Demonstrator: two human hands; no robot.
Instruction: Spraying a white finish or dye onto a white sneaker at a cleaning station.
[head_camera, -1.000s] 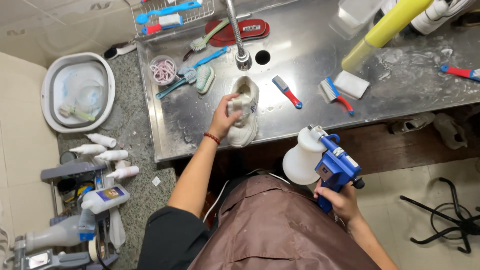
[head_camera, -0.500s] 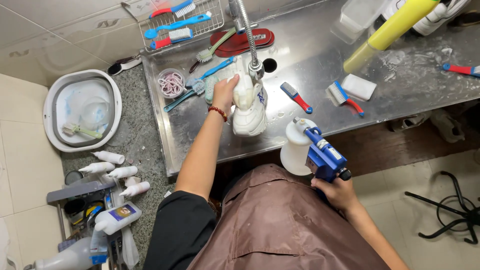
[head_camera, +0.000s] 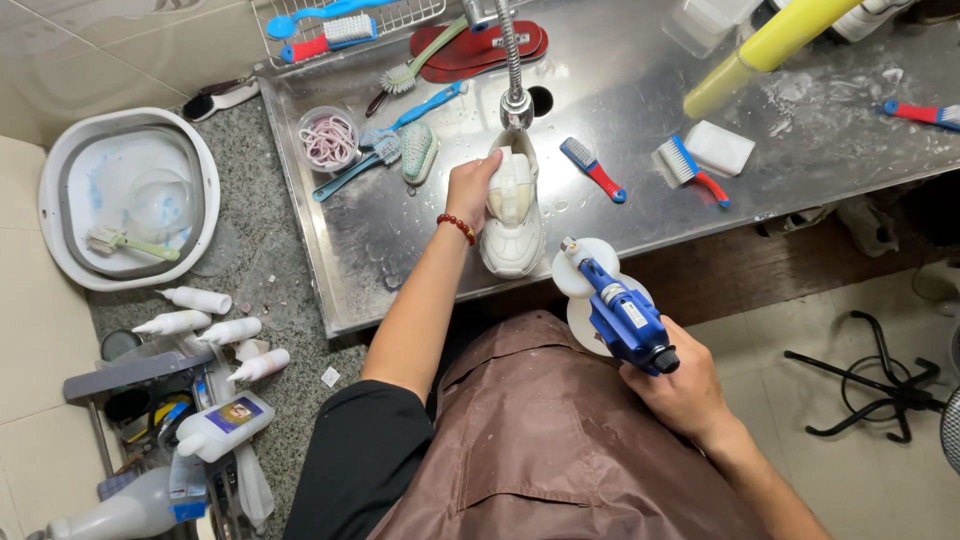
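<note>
My left hand (head_camera: 468, 190), with a red bead bracelet at the wrist, grips a white sneaker (head_camera: 512, 215) by its side. The shoe lies on the wet steel sink top (head_camera: 400, 260), just under the flexible tap nozzle (head_camera: 516, 105). My right hand (head_camera: 680, 385) holds a blue spray gun with a white bottle (head_camera: 605, 300) by its handle, over the sink's front edge. The gun's nozzle points toward the shoe's toe end.
Several brushes lie around the shoe: a red-and-blue one (head_camera: 595, 168), another (head_camera: 690, 170) by a white sponge (head_camera: 720, 148), and blue ones (head_camera: 385, 150). A cup of pink laces (head_camera: 328, 140), a white basin (head_camera: 125, 195), squeeze bottles (head_camera: 200, 315) and a yellow tube (head_camera: 765, 50) stand about.
The spray gun has swung up and left toward the shoe's toe. My left hand still holds the sneaker under the tap; the view has shifted slightly.
</note>
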